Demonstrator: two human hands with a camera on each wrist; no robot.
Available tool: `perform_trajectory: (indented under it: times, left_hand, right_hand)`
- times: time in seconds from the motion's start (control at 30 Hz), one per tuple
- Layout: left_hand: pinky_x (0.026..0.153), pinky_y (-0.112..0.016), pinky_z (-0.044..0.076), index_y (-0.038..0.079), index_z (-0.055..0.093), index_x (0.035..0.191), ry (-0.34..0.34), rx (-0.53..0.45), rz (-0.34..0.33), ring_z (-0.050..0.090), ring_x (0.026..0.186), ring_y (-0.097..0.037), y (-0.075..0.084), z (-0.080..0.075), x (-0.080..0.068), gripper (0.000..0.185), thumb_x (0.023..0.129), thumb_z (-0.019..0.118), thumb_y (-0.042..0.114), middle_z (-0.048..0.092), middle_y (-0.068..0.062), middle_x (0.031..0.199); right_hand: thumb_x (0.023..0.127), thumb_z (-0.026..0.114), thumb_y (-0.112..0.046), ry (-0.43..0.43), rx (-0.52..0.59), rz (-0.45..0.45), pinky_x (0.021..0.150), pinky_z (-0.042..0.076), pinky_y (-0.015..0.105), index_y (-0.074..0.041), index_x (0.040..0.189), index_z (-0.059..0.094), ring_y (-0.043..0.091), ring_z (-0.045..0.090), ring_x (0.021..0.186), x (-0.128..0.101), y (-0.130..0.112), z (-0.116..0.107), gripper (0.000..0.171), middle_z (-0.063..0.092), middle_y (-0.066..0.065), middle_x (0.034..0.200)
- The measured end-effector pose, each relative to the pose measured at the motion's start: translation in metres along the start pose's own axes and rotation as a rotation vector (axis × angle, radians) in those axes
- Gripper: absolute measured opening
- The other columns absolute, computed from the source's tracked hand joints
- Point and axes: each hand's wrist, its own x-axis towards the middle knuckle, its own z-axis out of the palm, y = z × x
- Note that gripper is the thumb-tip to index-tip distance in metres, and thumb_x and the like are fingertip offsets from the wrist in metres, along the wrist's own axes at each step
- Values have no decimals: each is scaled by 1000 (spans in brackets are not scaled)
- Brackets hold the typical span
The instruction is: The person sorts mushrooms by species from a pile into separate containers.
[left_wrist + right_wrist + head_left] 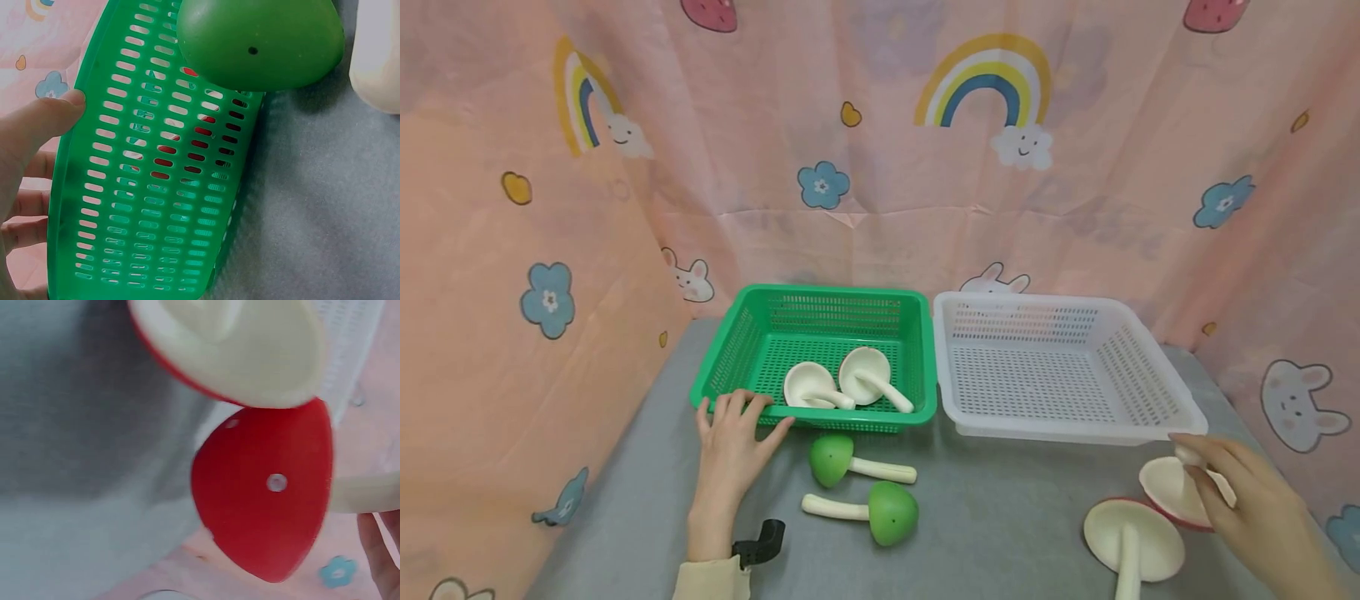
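My left hand (730, 442) grips the front rim of a green plastic basket (835, 292), thumb outside and fingers over the edge. Inside lie two toy mushrooms (863, 367) with cream undersides up; red shows through the slots in the left wrist view. Just in front are two green-capped toy mushrooms (892, 514). My right hand (1255, 508) pinches the stem of a red-capped toy mushroom (269, 494) at the far right. Beside it, a second red-capped mushroom (1120, 542) has its cream underside and stem facing up; the two caps overlap in the right wrist view.
A white plastic basket (1075, 433) stands right of the green one, their sides close together. Both are on a grey tabletop (1000, 517). A pink printed curtain (895, 233) hangs behind and along both sides.
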Motion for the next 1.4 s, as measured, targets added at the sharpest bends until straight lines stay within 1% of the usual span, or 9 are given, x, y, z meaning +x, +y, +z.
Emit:
perform_trajectory:
  times: [0.23,0.43,0.63,0.77,0.87,0.93,1.1,1.23,1.4]
  left_hand:
    - [110,-66,18,13,69,102,-14,7,-2,50,107,-32,0,1,0,35,79,77,37,60,-8,103]
    - [110,-65,18,13,69,102,-12,4,-9,50,107,-32,0,0,0,34,79,78,37,61,-8,103]
    - [110,-65,18,13,69,102,-18,7,-9,50,107,-32,0,0,0,35,79,78,38,61,-8,103]
    - [110,-65,18,13,69,102,-17,6,-9,50,107,-31,0,1,0,35,79,77,38,60,-8,103]
    - [110,-65,18,13,69,102,-12,9,-6,50,107,-31,0,1,0,35,79,77,38,60,-7,103]
    - [110,-65,18,13,69,102,-9,9,-3,50,107,-31,0,1,0,35,79,77,38,60,-7,103]
    - [110,-65,18,13,69,102,-13,10,-2,50,107,-31,1,0,1,35,80,77,38,60,-7,102]
    - [110,-65,18,13,69,103,-21,6,-9,50,107,-31,1,0,2,35,80,77,39,60,-7,103]
    - [110,-65,18,13,69,103,-21,13,-9,50,107,-31,0,0,1,35,80,77,39,61,-8,103]
  right_hand:
    - [98,31,-57,-31,-75,-50,85,28,-1,-4,113,67,-26,30,113,21,-23,-11,65,61,3,101]
    - [97,32,-58,-83,-64,-57,75,39,3,-9,117,66,-23,38,101,43,-48,-16,63,62,-3,103]
    - [98,39,-53,-81,49,-89,83,38,-1,-9,118,66,-18,46,97,65,-70,-13,56,64,-4,103]
    - [89,68,-18,-72,98,-66,78,42,0,-12,120,66,-21,46,98,78,-80,-4,31,64,-7,105]
    - [68,76,12,-65,154,-72,80,44,1,-11,119,67,-19,49,99,91,-84,5,57,64,-7,107]
    - [64,75,17,-68,209,-88,83,43,1,-6,118,67,-16,51,101,99,-85,12,59,65,-6,106]
    - [70,76,12,-108,267,-49,85,42,0,-6,118,66,-16,51,103,121,-88,30,52,67,2,108]
    - [81,74,-2,-186,256,46,82,41,-2,-13,124,64,-1,60,100,140,-95,47,46,67,4,115]
    - [84,72,-5,-259,336,68,81,56,19,-14,125,62,18,64,99,163,-105,72,43,67,5,116]
